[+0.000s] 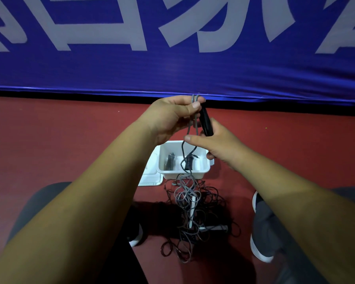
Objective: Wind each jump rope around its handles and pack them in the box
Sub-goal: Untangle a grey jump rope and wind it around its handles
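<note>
The left hand point(172, 116) is raised in front of the person with its fingers curled. Its thumb pinches loops of a grey rope point(196, 128) against the top end of a pair of black handles point(205, 121). The right hand point(220, 143) sits just below and to the right, seen from the back. It holds the lower end of the handles in the crook between thumb and forefinger, with the thumb stretched out to the left and the other fingers curled underneath. The handles are slim, smooth, matt cylinders held side by side, tilted slightly. The rope looks braided and soft, and two or three strands hang slack from the left hand.

Those strands drop in front of a white box point(203, 168) on the floor, directly below the hands. The box is a rectangular plastic tub with rounded corners and a thick rim. Inside lie two wound ropes point(169, 161), dark bundles with cord coiled tightly round their handles. A flat white lid point(150, 179) lies touching the box's left side.

Nearer the person, between the feet, the grey rope ends in a tangle of ropes point(201, 222). These are thin, glossy dark cords and grey braided ones in loose overlapping loops, with a white handle point(193, 203) lying among them.

The floor point(59, 144) is dull red with a fine grain. Behind it hangs a blue fabric banner point(111, 68), faintly ribbed, with large white lettering. Dark shoes point(258, 242) with white soles sit on either side of the tangle.
</note>
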`<state>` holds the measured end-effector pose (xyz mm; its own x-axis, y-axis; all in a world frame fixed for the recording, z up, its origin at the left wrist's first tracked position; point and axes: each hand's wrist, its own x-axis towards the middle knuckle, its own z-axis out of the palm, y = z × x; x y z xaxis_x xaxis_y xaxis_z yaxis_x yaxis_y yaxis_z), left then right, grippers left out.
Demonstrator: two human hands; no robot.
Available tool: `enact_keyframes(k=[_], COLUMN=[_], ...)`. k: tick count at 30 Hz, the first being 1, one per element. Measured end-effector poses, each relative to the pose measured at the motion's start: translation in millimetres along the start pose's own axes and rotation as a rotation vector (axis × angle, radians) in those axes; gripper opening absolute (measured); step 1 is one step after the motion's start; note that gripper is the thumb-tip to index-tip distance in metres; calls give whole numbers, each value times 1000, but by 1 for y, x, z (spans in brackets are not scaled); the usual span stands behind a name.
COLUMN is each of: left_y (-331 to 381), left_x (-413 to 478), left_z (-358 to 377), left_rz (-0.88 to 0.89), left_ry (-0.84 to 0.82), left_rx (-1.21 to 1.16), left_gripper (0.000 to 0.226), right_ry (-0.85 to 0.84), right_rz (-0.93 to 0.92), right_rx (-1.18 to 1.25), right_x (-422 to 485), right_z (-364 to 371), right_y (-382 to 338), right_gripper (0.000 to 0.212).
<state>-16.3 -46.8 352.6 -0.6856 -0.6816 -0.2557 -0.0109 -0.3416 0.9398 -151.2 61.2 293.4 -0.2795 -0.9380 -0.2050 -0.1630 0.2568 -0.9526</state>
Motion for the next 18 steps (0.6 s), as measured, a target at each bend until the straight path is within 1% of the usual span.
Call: enact_keyframes(k=[2, 4, 6, 8, 12, 15, 18], left_y=[0, -2, -4, -4, -5, -5, -4], left_x=[0, 0, 1, 2, 3, 3, 4], left_z=[-1, 0, 1, 3, 7, 9, 10], left_rz=[-19, -33, -24, -1, 27, 33, 37], left_ry=[15, 18, 26, 39, 67, 81, 77], left_rx=[-1, -54, -100, -123, -120, -104, -91], left_gripper=[21, 17, 15, 13, 8, 5, 5], right_ry=[3, 15, 56, 90, 98, 89, 89], right_rz=[5, 4, -7, -19, -26, 16, 43], right_rx=[-27, -50, -85, -92, -18, 118, 181], right_x=[0, 1, 2, 4, 7, 9, 11], right_z=[2, 2, 1, -1, 2, 5, 5], right_y=[1, 2, 3, 4, 5, 6, 7], right_gripper=[68, 70, 70, 64, 49, 31, 24])
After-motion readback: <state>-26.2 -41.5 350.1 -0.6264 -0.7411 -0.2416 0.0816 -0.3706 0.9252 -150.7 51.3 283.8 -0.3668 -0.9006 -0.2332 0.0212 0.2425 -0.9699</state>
